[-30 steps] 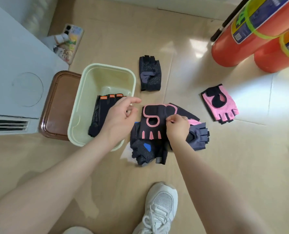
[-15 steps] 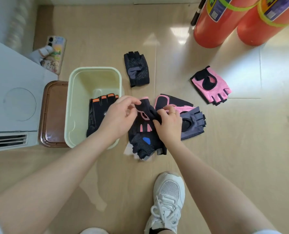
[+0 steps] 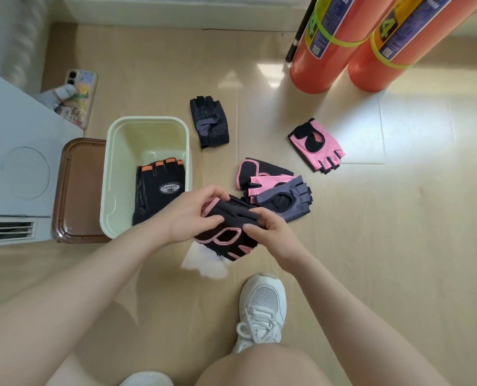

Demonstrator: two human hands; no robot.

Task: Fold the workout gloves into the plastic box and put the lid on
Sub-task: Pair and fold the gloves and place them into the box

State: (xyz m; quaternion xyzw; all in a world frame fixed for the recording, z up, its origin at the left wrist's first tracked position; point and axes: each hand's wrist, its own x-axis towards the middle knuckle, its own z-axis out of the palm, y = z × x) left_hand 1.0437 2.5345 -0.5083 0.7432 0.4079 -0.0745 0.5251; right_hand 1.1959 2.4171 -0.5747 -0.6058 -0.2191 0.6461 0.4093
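Note:
My left hand (image 3: pixel 192 215) and my right hand (image 3: pixel 270 232) both grip a black glove with pink trim (image 3: pixel 226 235), held folded just above the floor, right of the box. The pale green plastic box (image 3: pixel 148 123) stands open on the floor with a black and orange glove (image 3: pixel 159 188) lying inside. Its brown lid (image 3: pixel 78 190) lies flat to the left of the box. A small pile of pink, black and grey gloves (image 3: pixel 276 190) lies beyond my hands. A black dotted glove (image 3: pixel 209 121) and a pink glove (image 3: pixel 318 146) lie apart farther back.
Two orange rolled mats (image 3: pixel 323 54) stand at the back right. A white appliance (image 3: pixel 14 162) fills the left edge, with a phone (image 3: pixel 78 98) behind it. My white shoe (image 3: pixel 262 307) is just below my hands. Something white (image 3: pixel 204 263) lies on the floor under the held glove.
Both hands lifted the black and pink glove off the pile and folded it over; it now hangs between them nearer to me. The view has tilted and shifted.

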